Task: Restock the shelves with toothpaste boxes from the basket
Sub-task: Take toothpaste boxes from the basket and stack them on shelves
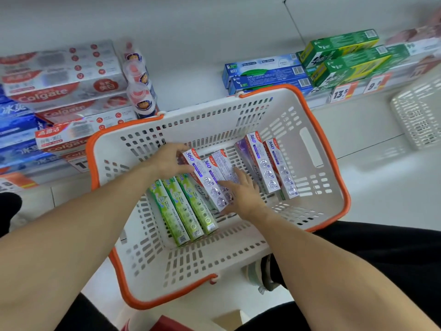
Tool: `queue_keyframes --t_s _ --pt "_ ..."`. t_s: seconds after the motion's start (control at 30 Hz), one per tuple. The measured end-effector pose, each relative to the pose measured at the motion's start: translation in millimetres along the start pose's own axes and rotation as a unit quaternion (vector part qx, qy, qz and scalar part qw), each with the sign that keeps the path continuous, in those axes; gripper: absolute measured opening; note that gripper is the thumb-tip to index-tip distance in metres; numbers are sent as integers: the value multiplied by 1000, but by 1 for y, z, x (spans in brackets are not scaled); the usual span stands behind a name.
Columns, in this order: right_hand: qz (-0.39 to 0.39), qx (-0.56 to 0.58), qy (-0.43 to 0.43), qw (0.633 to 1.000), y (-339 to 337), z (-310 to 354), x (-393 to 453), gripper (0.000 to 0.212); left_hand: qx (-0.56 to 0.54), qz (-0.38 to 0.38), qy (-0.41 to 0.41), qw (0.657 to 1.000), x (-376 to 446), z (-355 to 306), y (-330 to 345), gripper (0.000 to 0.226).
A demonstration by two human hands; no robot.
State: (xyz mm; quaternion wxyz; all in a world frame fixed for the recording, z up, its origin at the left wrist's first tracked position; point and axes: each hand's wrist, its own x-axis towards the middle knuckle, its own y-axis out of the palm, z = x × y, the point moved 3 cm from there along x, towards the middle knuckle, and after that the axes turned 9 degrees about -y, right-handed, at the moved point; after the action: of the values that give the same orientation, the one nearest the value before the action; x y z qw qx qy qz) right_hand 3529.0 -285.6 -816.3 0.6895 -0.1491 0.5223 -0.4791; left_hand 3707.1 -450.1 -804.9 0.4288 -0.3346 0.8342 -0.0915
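Our left hand (pixel 170 161) gripping far end of white 360 boxes (pixel 210 180) in basket (pixel 310 154), right hand (pixel 241 193) flat on their near end, green boxes (pixel 183 209) between our forearms

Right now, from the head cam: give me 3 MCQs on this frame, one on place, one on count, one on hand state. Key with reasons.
1. Where do the green toothpaste boxes lie?
A. on the shelf
B. in the basket, left of the white 360 boxes
C. on the floor

2. How many green boxes lie in the basket?
A. one
B. three
C. six

3. What is the left hand doing?
A. gripping the top end of a white 360 box
B. holding the basket handle
C. hanging idle

Key: 1 B, they lie side by side on the basket floor; 2 B, three are visible; 3 A, its fingers curl round the box end, while the right hand rests flat on the boxes.
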Motion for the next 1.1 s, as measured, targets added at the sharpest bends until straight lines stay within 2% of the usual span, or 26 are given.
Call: queue_keyframes --t_s 0.07,0.17,0.23,0.33,0.43,0.5,0.6,0.77,1.0,1.1 --pt "-13 49 1 999 -7 -4 -5 74 8 -25 8 1000 -7 2 -3 45" --pt "-13 242 35 970 -18 -11 -16 61 -33 -56 0 998 -15 10 -7 39" --pt "-32 362 49 930 -25 -12 -25 53 -90 -57 -26 994 -18 17 -9 36" --pt "-34 525 59 848 -31 -10 -36 42 -170 -30 -72 982 -27 28 -9 43" --pt "-16 632 51 773 -34 -5 -40 44 -291 13 -145 946 -47 31 -4 48" --pt "-30 660 49 749 -38 -1 -37 34 -344 31 -194 918 -63 31 -2 49" --pt "-63 668 70 738 -41 3 -29 29 -355 28 -214 910 -75 32 0 51" --pt "-74 661 89 741 -35 12 -23 34 -342 2 -197 919 -82 39 1 51" --pt "-111 667 116 728 -33 16 -13 33 -376 -35 -192 906 -84 41 -6 49" --pt "-113 654 113 740 -36 19 -11 32 -383 -35 -191 903 -83 40 -6 48"
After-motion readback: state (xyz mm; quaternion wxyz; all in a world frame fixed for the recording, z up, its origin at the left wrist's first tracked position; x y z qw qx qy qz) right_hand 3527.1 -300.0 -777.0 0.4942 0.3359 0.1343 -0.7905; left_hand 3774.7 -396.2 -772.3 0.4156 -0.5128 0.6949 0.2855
